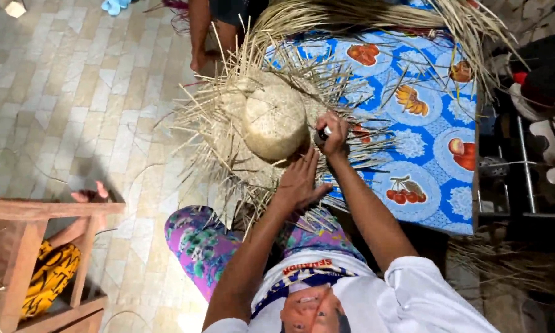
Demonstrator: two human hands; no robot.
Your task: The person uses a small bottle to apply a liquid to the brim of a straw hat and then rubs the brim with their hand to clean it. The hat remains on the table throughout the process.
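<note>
- Our right hand is closed tight around a small tool that is dark and silver. We cannot tell what kind of tool it is.
- This hand sits right beside the round top of the straw hat, on the hat's right side.
- Our left hand is open and flat, with its fingers spread. It presses down on the brim of the hat, just below the round top.
- The hat lies on the left edge of the table. Its brim is not done, and loose straw ends stick out all around it.
- The table has a blue cloth with fruit pictures.
- A big bundle of straw lies at the far end of the table.
- Another person's legs stand on the tiled floor past the hat.
- A wooden bench is at our left, with someone's foot beside it.
</note>
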